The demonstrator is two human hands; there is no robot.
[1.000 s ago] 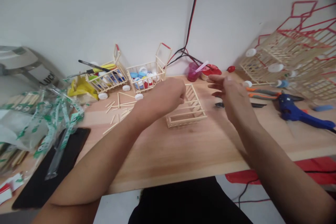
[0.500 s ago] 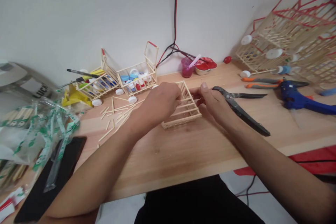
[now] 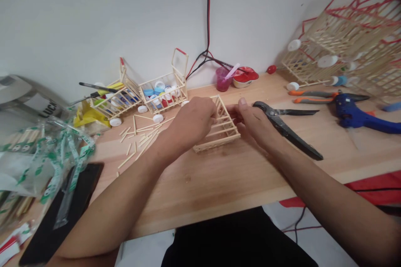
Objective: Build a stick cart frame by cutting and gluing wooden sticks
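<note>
A small frame of thin wooden sticks (image 3: 224, 131) lies on the wooden table (image 3: 225, 175) in the middle. My left hand (image 3: 192, 121) is curled over the frame's left side, its fingers pinching a stick. My right hand (image 3: 253, 121) pinches the frame's right side near the top. Black cutters (image 3: 288, 127) lie just right of my right hand, touching the table.
Two small stick carts (image 3: 163, 89) with bottle caps stand at the back left, loose sticks (image 3: 140, 135) beside them. A blue glue gun (image 3: 360, 117), orange pliers (image 3: 310, 96) and large stick models (image 3: 351, 46) are at right. Plastic bags (image 3: 40, 154) and a black pad (image 3: 59, 212) lie left.
My right hand came down from the air onto the frame's right side and closed on it. The view shifted, bringing the black cutters into sight beside that hand.
</note>
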